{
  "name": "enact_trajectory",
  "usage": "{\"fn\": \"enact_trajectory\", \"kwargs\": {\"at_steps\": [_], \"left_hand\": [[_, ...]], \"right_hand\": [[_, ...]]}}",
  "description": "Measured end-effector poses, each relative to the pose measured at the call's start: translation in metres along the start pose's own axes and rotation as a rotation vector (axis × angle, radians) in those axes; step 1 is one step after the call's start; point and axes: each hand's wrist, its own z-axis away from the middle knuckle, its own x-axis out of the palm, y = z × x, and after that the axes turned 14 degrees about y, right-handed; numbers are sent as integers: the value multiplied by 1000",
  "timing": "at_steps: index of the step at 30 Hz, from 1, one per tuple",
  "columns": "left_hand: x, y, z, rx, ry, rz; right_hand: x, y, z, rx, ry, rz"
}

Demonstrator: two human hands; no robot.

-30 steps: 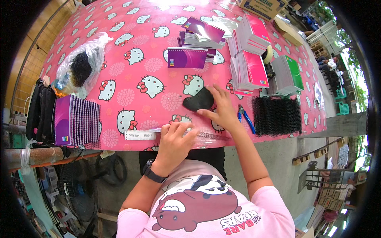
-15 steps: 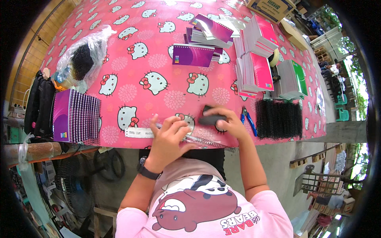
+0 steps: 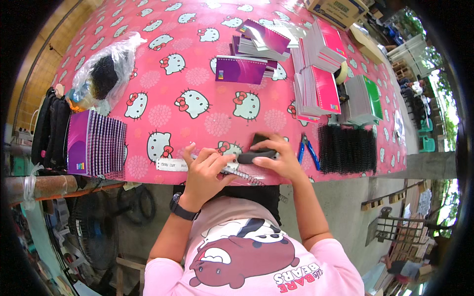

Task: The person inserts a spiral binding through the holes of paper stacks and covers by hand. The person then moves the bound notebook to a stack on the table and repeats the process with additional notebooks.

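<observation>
My left hand (image 3: pixel 205 170), with a dark watch on its wrist, is bent over the table's near edge. Its fingers close round a dark spiral coil (image 3: pixel 247 177) and a slim pale piece seen edge-on, mostly hidden under the hand. To the right of it, my right hand (image 3: pixel 282 159) grips a dark grey, block-like object (image 3: pixel 254 157) whose kind I cannot make out. A darker flat part shows behind its fingers. Beside my left hand lies a white printed strip (image 3: pixel 171 164). Blue-handled pliers (image 3: pixel 308 152) rest just right of my right hand.
Black coils (image 3: pixel 347 149) lie in a bundle at the right. Pink notebooks (image 3: pixel 323 91), green notebooks (image 3: pixel 370 101) and purple notebooks (image 3: pixel 242 70) are stacked farther back. A bound purple stack (image 3: pixel 98 144), a black bag (image 3: pixel 52 130) and a clear plastic bag (image 3: pixel 108 74) stand at the left.
My right hand has shifted left and nearer, bringing the dark object closer to my left hand. The coil's visible end has moved left.
</observation>
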Motion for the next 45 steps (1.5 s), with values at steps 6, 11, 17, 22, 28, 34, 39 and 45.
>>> {"fn": "enact_trajectory", "kwargs": {"at_steps": [6,11,17,22,28,34,39,45], "left_hand": [[-3,2,-2,-24,48,-6],[3,-27,11,-448,297,437],[8,-48,28,-669,40,896],[6,-46,25,-618,-9,848],[10,-47,21,-668,-41,845],[8,-47,22,-621,-40,812],[15,-56,32,-637,-12,782],[14,-46,24,-659,-16,900]], "right_hand": [[4,-6,-4,9,-192,-142],[13,-9,1,-95,-315,-648],[15,-6,5,-9,-208,-762],[21,-8,-7,-90,50,112],[25,-19,-12,-117,-103,-120],[33,-24,-11,-82,-203,-299],[40,-31,-9,-58,-233,-635],[28,11,-23,-310,398,501]]}}
